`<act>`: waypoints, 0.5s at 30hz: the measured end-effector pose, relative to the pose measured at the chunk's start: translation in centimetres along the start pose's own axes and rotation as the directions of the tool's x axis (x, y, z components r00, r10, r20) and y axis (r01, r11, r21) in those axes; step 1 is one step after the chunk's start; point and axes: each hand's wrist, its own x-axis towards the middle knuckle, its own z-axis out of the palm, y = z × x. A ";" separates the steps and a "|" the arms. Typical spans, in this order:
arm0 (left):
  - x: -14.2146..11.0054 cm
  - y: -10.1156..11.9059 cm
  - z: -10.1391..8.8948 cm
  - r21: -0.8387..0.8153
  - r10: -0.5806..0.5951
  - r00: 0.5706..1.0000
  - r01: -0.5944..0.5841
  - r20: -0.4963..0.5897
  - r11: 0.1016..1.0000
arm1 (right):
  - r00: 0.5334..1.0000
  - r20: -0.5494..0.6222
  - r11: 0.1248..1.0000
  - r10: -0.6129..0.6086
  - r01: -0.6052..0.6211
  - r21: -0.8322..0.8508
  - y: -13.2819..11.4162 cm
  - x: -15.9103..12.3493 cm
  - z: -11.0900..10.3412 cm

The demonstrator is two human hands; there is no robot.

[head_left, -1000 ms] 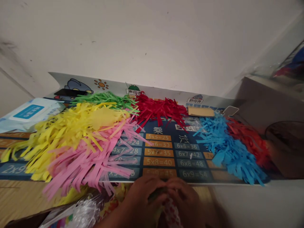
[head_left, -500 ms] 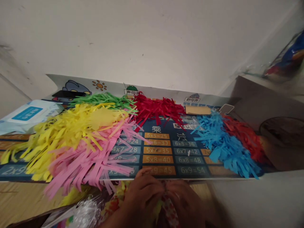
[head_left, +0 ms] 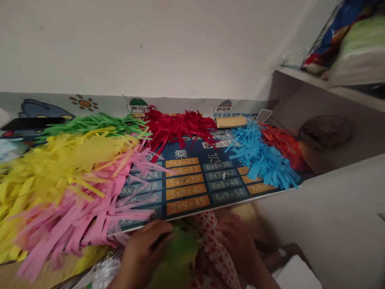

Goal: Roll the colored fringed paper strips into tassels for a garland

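Low in the head view, my left hand point(head_left: 144, 247) is closed on a blurred piece of green paper point(head_left: 180, 249). To its right, my right hand point(head_left: 236, 237) lies against cloth with red hearts point(head_left: 212, 237); its fingers are smeared. Past the table's edge, pink paper fringe point(head_left: 81, 216) and yellow fringe point(head_left: 57, 160) spread on the left, the pink nearest my left hand. Behind them lies green fringe point(head_left: 99, 123), with red fringe point(head_left: 180, 126) at the centre back. Blue fringe point(head_left: 261, 154) and orange-red fringe point(head_left: 284, 144) sit on the right.
A printed times-table sheet point(head_left: 186, 180) covers the tabletop. A small tan block point(head_left: 231, 121) lies at the back, and a dark flat object point(head_left: 33, 122) at the back left. A grey box point(head_left: 325, 116) stands right. Clear plastic point(head_left: 104, 273) bunches below the table.
My hands, close together before, are now apart, the left to the left and the right to the right. Green paper shows between them. The view has shifted to the right.
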 end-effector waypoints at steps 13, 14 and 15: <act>1.0 3.9 5.7 -0.359 0.086 0.794 0.173 0.601 0.917 | 0.854 0.265 0.807 0.448 -0.514 0.292 1.9 -3.2 -0.9; 1.1 3.8 6.7 -0.338 0.073 0.772 0.189 0.632 0.922 | 0.826 0.281 0.757 0.489 -0.562 0.334 1.6 -3.2 -1.8; 1.2 3.7 7.6 -0.318 0.056 0.770 0.195 0.636 0.928 | 0.788 0.295 0.692 0.541 -0.616 0.376 1.4 -3.3 -2.6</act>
